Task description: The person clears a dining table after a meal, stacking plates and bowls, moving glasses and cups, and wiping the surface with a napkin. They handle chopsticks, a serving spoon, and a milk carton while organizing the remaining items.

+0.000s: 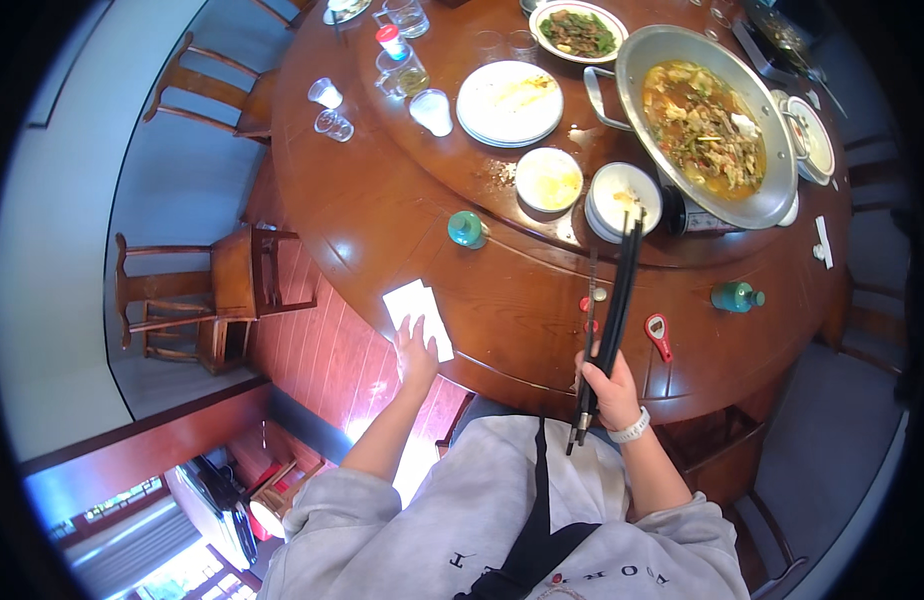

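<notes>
My left hand (417, 356) lies over white paper napkins (423, 304) at the table's near left edge, fingers spread on the paper. Whether it grips them is hidden. In my right hand (612, 390) is a bundle of black chopsticks (621, 315), held at one end near my body. Their far tips overlap a stack of used white bowls (619, 191) in this view; contact cannot be told. Just right of the chopsticks lies a red and white bottle opener (658, 337). Red bottle caps (585, 304) are beside the bundle.
A large metal pan of stew (702, 131) stands at the back right. Used plates (510, 103), a soiled bowl (550, 180) and a greens dish (578, 34) sit on the turntable. Green bottles (467, 229) (736, 298) are nearer. Glass cups (334, 125) stand left; wooden chairs (169, 285) surround the table.
</notes>
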